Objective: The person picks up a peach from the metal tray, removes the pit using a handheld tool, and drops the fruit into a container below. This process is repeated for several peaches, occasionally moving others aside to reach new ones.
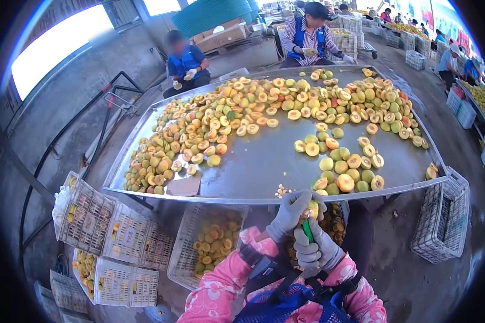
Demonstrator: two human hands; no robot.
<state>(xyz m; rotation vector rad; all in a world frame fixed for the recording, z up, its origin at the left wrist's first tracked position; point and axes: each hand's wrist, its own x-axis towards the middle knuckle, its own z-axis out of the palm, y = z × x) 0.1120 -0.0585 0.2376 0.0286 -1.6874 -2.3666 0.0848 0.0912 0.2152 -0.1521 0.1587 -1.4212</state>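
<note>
My left hand (292,214), in a grey glove, is closed around a yellow-green peach (313,206) just below the table's near edge. My right hand (317,248), also gloved, grips the green handle of a small tool (307,230), which looks like a pitting knife. Its tip meets the fruit and is mostly hidden by my fingers. Close to the left hand, several pale pits (282,190) lie on the metal table (253,167). Halved peaches (345,182) sit in a cluster right beyond my hands.
A large heap of halved peaches (221,121) spreads over the table's far and left sides, near a cardboard piece (184,185). Below stands a fruit crate (184,250); stacked crates (126,237) are left, another crate (442,215) right. Two people (188,64) (310,35) sit across.
</note>
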